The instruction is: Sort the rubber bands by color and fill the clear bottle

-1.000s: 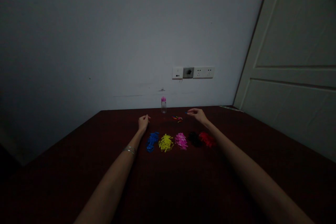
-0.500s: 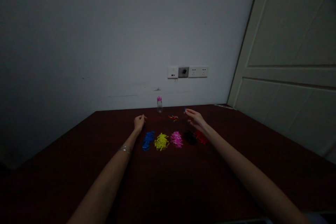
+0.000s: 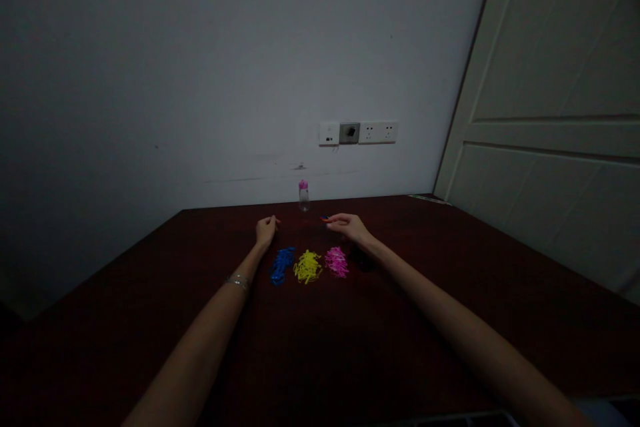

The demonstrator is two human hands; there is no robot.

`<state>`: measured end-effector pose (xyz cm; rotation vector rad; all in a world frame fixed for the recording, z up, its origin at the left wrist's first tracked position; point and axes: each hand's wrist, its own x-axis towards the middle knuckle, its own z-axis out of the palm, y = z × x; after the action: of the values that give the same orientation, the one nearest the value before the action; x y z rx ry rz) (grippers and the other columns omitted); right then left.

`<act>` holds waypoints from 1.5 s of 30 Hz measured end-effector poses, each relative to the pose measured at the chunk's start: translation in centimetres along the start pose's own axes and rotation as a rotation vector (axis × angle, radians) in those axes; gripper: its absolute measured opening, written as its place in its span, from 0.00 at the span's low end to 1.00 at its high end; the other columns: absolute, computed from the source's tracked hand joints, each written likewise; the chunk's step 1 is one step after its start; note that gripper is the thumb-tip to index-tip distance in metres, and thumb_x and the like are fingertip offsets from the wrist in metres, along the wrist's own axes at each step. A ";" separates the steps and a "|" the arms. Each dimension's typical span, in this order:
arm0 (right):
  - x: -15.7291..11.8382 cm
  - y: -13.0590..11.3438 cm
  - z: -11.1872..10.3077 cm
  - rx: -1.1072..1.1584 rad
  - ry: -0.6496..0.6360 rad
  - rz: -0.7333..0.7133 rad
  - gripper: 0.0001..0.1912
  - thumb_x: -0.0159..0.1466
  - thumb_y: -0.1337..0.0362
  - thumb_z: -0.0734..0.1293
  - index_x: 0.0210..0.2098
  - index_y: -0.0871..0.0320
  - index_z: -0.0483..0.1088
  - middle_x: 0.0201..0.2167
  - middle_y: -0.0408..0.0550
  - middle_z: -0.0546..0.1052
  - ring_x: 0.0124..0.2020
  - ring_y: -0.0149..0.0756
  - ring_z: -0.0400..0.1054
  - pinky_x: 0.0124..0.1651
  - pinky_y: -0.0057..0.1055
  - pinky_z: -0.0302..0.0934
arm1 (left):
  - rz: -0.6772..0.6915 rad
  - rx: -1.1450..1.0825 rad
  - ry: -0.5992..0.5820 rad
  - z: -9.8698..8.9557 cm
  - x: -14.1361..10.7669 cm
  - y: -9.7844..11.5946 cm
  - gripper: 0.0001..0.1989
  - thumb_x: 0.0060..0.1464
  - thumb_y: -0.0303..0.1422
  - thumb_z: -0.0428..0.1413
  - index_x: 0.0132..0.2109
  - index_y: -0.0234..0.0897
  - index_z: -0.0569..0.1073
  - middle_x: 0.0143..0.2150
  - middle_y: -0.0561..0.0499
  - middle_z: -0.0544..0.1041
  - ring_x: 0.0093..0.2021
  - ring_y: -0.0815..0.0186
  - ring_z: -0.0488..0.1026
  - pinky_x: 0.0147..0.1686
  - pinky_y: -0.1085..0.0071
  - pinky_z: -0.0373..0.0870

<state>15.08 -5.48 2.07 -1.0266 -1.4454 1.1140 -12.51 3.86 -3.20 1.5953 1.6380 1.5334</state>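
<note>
Two hands reach forward, the left hand (image 3: 267, 231) with fingers curled in, the right hand (image 3: 351, 226) pinching small coloured strips (image 3: 324, 219) that a slack fingertip grip could scatter.

A dark reddish-brown counter (image 3: 310, 347) spans the lower frame. Below centre lie a blue pile (image 3: 283, 265), yellow pile (image 3: 307, 267), pink pile (image 3: 337, 262) and partly hidden dark pile (image 3: 362, 259); near mid-frame a pink-topped bottle (image 3: 304, 199) stands upright.

Multicoloured bits (image 3: 325, 219) beyond blue pile (image 3: 283, 265), yellow pile (image 3: 308, 267), pink pile (image 3: 337, 262).
</note>
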 end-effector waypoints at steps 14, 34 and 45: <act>0.0 -0.3 9.7 -0.752 -0.415 -0.398 0.12 0.54 0.70 0.65 0.37 0.56 0.74 0.31 0.44 0.77 0.31 0.31 0.69 0.34 0.24 0.59 | -0.005 -0.030 -0.017 0.0 -0.2 0.3 0.18 0.49 0.39 0.45 0.25 0.32 0.73 0.16 0.53 0.66 0.18 0.71 0.62 0.20 0.76 0.56; -0.2 5.3 -15.0 -1.200 0.097 -0.049 0.23 0.58 0.72 0.56 0.53 0.63 0.65 0.49 0.56 0.71 0.50 0.39 0.66 0.52 0.30 0.55 | -0.035 -0.005 -0.049 0.4 -0.2 0.5 0.14 0.46 0.39 0.49 0.24 0.33 0.72 0.15 0.54 0.66 0.18 0.71 0.63 0.21 0.76 0.56; -1.7 6.9 -15.3 -1.323 0.112 -0.062 0.22 0.62 0.69 0.52 0.52 0.65 0.65 0.54 0.57 0.66 0.55 0.40 0.60 0.55 0.33 0.53 | -0.002 0.133 -0.074 1.9 0.4 3.0 0.06 0.42 0.32 0.56 0.27 0.33 0.75 0.22 0.49 0.73 0.25 0.68 0.68 0.26 0.75 0.61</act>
<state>30.79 -3.71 -3.89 -1.8337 -2.0927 -0.1156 -9.65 4.29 -1.05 1.6970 1.7322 1.3725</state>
